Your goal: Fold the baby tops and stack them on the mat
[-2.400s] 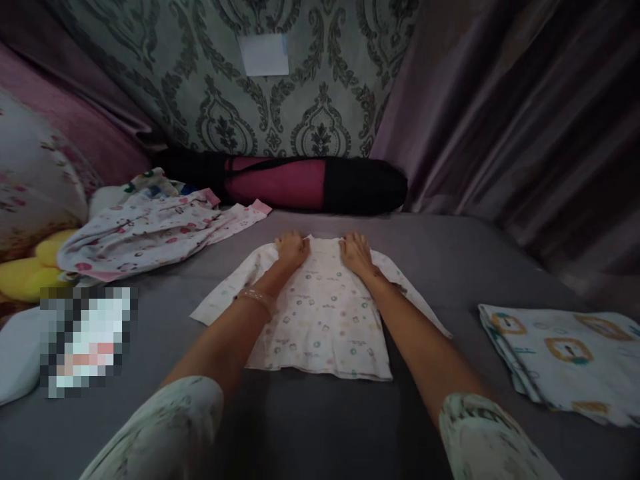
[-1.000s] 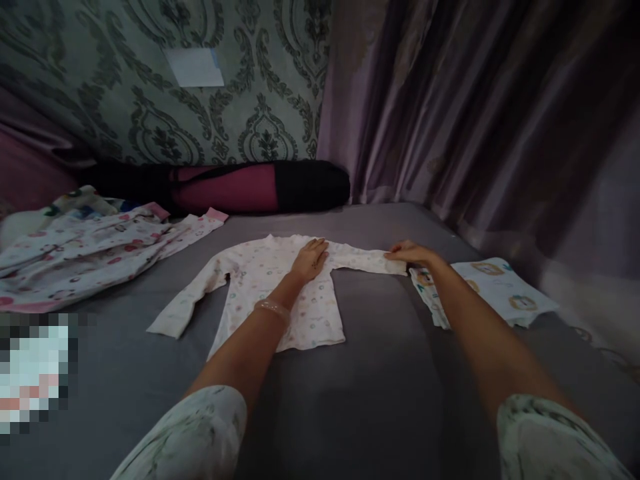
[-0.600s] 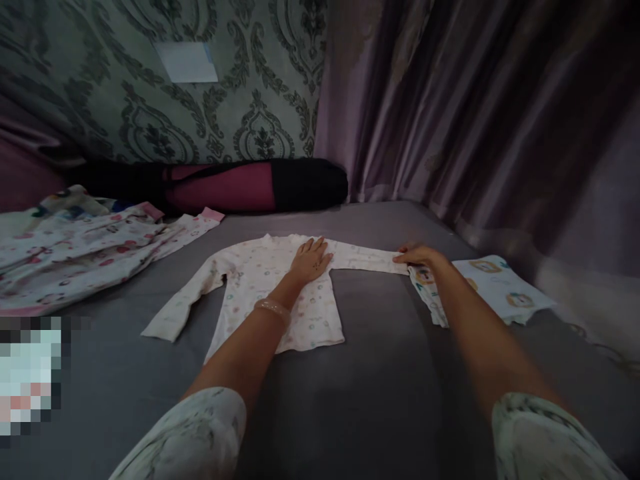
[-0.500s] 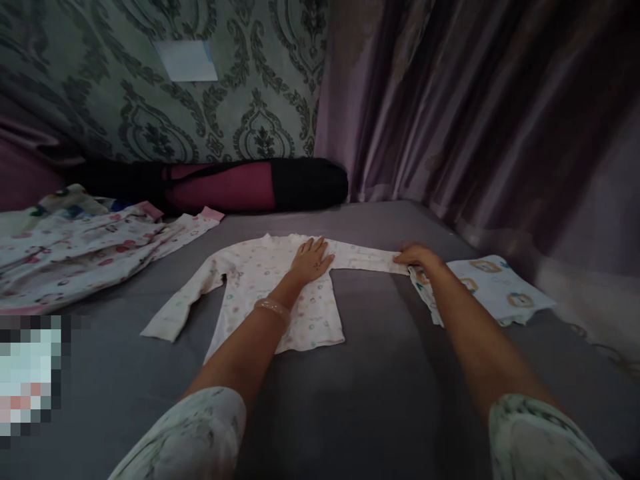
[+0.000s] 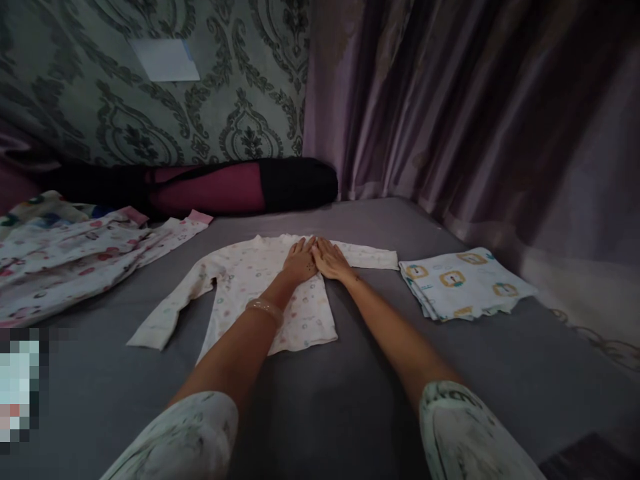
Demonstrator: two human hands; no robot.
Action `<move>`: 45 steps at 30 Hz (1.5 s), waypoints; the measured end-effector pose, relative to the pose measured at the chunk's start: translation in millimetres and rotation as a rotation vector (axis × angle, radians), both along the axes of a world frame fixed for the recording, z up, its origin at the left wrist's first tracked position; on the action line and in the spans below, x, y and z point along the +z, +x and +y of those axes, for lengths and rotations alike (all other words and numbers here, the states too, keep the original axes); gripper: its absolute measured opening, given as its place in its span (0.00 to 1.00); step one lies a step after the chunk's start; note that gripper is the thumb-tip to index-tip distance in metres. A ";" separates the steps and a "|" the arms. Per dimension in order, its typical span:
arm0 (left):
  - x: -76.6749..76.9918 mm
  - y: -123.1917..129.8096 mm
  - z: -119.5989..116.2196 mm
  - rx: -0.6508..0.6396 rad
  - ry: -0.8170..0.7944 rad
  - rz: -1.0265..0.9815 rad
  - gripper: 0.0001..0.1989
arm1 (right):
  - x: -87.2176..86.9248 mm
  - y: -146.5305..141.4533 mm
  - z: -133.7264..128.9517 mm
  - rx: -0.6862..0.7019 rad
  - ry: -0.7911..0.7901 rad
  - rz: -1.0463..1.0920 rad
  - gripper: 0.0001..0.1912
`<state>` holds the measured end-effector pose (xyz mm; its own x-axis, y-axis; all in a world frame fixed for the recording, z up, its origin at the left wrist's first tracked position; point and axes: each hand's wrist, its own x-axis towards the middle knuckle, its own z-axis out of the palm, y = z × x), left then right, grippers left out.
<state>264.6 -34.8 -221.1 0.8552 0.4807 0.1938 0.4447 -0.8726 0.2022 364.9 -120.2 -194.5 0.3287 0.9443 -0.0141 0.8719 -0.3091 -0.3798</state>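
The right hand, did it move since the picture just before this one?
Yes, left: the right hand was at the cuff, right of the pink-and-black roll. Now it's below the roll's right end, on the shirt beside the left hand.

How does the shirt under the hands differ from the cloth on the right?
The shirt lies spread out, sleeves extended; the cloth lies folded. The shirt's print is small and faint, while the cloth carries larger orange motifs. Both are pale and lie on the grey sheet.

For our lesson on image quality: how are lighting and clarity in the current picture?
Head view: dim overall, purple curtain darkest toward upper right; same view: blocky patch at lower left hides detail, grey sheet darker toward bottom centre.
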 end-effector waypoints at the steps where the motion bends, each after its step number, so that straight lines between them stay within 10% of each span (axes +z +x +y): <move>1: -0.2 0.4 -0.2 0.009 -0.010 -0.006 0.29 | -1.7 6.2 -6.1 -0.016 -0.014 -0.032 0.35; 10: 3.3 -0.4 -3.8 0.028 -0.019 0.026 0.32 | -0.7 59.7 -66.9 -0.327 -0.151 -0.218 0.29; 18: 26.0 -10.3 1.4 -0.023 -0.234 0.104 0.35 | 7.6 66.1 -65.2 -0.390 -0.241 -0.202 0.29; 27: 48.4 -134.8 1.0 -0.239 -0.185 0.049 0.21 | 17.1 -34.7 14.1 0.120 -0.029 -0.246 0.31; 33: 63.6 -208.3 -12.1 -0.147 -0.217 0.007 0.22 | 1.5 -71.3 70.1 0.085 -0.045 -0.207 0.34; 38: 72.2 -254.2 -10.8 0.032 -0.327 -0.153 0.23 | -8.4 -67.7 79.5 0.038 -0.055 -0.208 0.34; 45: 68.2 -318.9 21.9 0.736 -0.297 -0.139 0.20 | -4.3 -63.8 80.9 0.063 -0.099 -0.171 0.34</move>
